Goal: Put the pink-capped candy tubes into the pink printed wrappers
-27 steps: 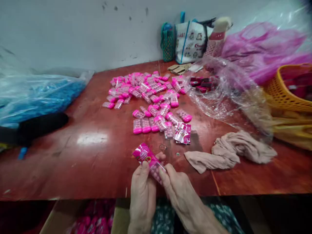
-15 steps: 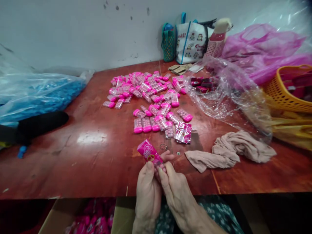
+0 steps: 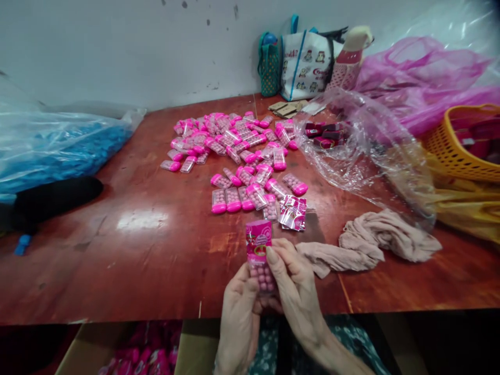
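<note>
Near the table's front edge, both hands hold one small clear candy box (image 3: 262, 278) of pink balls, with a printed pink wrapper sleeve (image 3: 258, 239) over its upper part. My left hand (image 3: 240, 307) grips the box from the left side, low down. On the right, my right hand (image 3: 292, 286) has its thumb against the sleeve's edge and its fingers behind. Just beyond lies a small stack of flat pink wrappers (image 3: 292, 212). Beside it are several unwrapped candy boxes (image 3: 233, 199) with pink caps, and a larger heap of candy boxes (image 3: 226, 133) lies farther back.
A beige cloth (image 3: 386, 237) lies at right, below a clear plastic bag (image 3: 371, 172) with dark red packs. A yellow basket (image 3: 453, 148) stands far right. At left are a bag of blue pieces (image 3: 66, 151) and a black object (image 3: 58, 200). Below the table, a carton (image 3: 199, 344) stands near pink packs.
The candy box has turned from a leftward tilt to nearly upright. My right hand has shifted up from its lower part to the wrapper sleeve's edge.
</note>
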The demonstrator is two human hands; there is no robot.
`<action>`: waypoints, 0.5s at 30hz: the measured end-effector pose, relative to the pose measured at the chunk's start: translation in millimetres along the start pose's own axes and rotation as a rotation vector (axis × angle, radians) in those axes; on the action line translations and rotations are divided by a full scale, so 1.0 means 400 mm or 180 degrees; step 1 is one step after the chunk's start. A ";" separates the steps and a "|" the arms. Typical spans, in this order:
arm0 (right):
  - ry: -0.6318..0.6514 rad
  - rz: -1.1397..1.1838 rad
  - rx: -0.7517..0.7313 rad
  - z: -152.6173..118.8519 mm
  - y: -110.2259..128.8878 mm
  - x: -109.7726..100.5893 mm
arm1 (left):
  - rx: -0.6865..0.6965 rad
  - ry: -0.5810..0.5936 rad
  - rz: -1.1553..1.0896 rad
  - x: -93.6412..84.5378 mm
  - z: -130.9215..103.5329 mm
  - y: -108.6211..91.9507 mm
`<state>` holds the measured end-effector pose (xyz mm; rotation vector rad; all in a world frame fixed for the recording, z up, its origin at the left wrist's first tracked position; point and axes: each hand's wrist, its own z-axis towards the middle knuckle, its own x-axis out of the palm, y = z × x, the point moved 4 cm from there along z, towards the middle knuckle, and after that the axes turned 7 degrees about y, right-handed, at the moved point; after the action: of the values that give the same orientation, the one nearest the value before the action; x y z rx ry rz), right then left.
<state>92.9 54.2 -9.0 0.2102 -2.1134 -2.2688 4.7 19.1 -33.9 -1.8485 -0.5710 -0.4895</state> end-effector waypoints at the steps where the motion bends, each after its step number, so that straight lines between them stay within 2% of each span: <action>1: -0.0044 0.0030 0.0008 0.002 -0.003 -0.003 | -0.0084 0.0044 0.0076 0.007 -0.002 0.002; 4: -0.0097 0.0001 -0.0065 0.002 -0.010 -0.003 | -0.0100 0.0007 0.0262 0.016 -0.004 0.003; 8: -0.0192 -0.0016 -0.0058 -0.016 -0.028 0.007 | 0.0013 -0.0209 0.0450 0.005 -0.001 0.007; 11: -0.0077 0.0213 0.0239 -0.028 -0.049 0.008 | 0.0033 -0.0253 0.0682 -0.007 0.002 0.009; 15: 0.0380 0.0960 0.0840 -0.017 -0.058 -0.001 | -0.0065 0.0012 0.1338 -0.007 0.004 0.002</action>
<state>95.8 49.2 -32.7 0.0283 -2.2028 -1.7695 2.9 19.8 -36.6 -1.9198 -0.1638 -0.2173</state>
